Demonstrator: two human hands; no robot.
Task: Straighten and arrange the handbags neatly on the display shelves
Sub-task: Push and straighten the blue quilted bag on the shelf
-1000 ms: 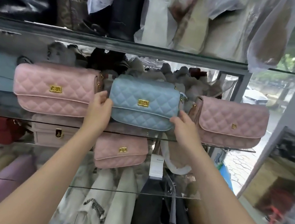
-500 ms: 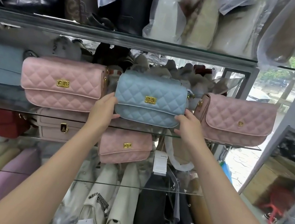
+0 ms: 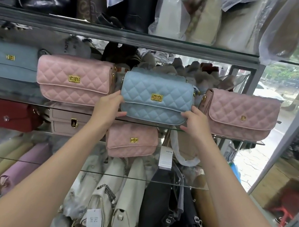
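Our fingers (image 3: 116, 95) curl round both lower ends of the blue quilted handbag (image 3: 156, 98), left hand (image 3: 109, 106) at one end, right hand (image 3: 193, 121) at the other, thumbs beneath. We hold it upright at the glass shelf (image 3: 26, 103), between a pink quilted bag (image 3: 73, 80) and a dusty-pink bag (image 3: 242, 115); whether it rests there we cannot tell.

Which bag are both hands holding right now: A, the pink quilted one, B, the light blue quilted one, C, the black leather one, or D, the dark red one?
B: the left hand and the right hand grip the lower corners of the light blue quilted handbag with the gold clasp.
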